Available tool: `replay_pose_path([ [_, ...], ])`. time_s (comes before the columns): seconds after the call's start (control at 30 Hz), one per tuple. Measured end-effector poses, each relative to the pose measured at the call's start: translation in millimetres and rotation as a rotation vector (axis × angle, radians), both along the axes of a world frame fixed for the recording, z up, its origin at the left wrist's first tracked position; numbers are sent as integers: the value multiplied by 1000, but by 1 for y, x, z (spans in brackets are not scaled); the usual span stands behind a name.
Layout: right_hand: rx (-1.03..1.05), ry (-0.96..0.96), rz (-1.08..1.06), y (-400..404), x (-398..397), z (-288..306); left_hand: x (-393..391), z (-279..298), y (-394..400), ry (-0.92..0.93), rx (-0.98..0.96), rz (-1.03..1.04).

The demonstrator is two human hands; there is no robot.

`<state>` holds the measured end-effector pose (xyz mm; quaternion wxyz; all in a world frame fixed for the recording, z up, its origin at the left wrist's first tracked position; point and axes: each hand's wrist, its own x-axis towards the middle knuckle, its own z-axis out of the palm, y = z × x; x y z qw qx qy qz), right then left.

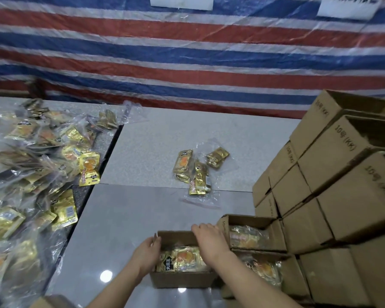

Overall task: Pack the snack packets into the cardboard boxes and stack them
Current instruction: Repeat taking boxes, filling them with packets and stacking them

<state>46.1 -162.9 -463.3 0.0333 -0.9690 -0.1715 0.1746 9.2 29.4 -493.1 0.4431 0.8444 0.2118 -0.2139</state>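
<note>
A small open cardboard box (180,280) sits on the grey table in front of me, holding a clear bag of gold snack packets (182,258). My left hand (146,254) grips the box's left wall. My right hand (209,240) rests on the box's far right corner, fingers over the flap there. Beside it on the right stand two more open boxes (276,238) with bagged packets inside. One loose bag of gold packets (196,172) lies further back on the table.
A big heap of bagged gold packets (31,174) covers the table's left side. Stacked cardboard boxes (333,196) rise at the right. A striped red, white and blue tarp (187,52) hangs behind the table. Another box corner (51,302) shows at the bottom left.
</note>
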Motion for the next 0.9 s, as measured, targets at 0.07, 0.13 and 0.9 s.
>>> replay_pose_path([
  [0.07,41,-16,-11,4,-3,1,-6,7,0,6,-22,30],
  [0.13,105,-42,-19,8,0,9,0,18,4,-54,61,20],
  [0.9,-136,22,-314,-159,163,26,178,15,-179,-5,-166,-125],
])
